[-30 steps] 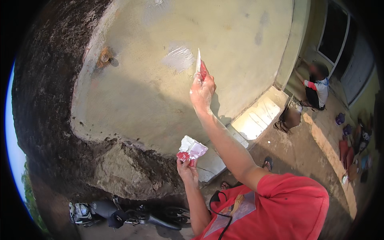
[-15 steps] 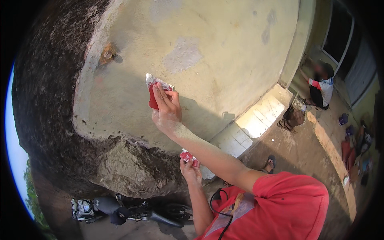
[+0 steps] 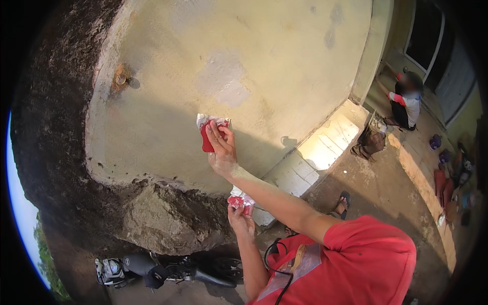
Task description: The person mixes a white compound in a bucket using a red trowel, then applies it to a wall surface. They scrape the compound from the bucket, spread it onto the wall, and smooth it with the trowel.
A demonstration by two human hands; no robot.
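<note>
My right hand [image 3: 222, 147] presses a red putty spreader [image 3: 207, 142] against the pale yellow wall [image 3: 284, 56], its fingers laid along the blade. White putty [image 3: 204, 120] coats the spreader's far edge. Below it, near my body, my left hand [image 3: 242, 223] grips a second red spreader [image 3: 236, 202], which carries a lump of white putty [image 3: 238, 192]. A grey smoothed patch [image 3: 223, 79] marks the wall beyond my right hand.
A rough rock [image 3: 157, 218] juts out below the wall's left part. A motorcycle [image 3: 152, 269] stands at lower left. Pale tiled ledge [image 3: 325, 147] runs along the wall's foot. Another person [image 3: 406, 101] crouches at right, near a brown bag [image 3: 372, 140] and purple items [image 3: 439, 147].
My right hand and its spreader have shifted rightward along the wall. At my left hand, more of the white putty on the spreader now shows. The view has tilted slightly.
</note>
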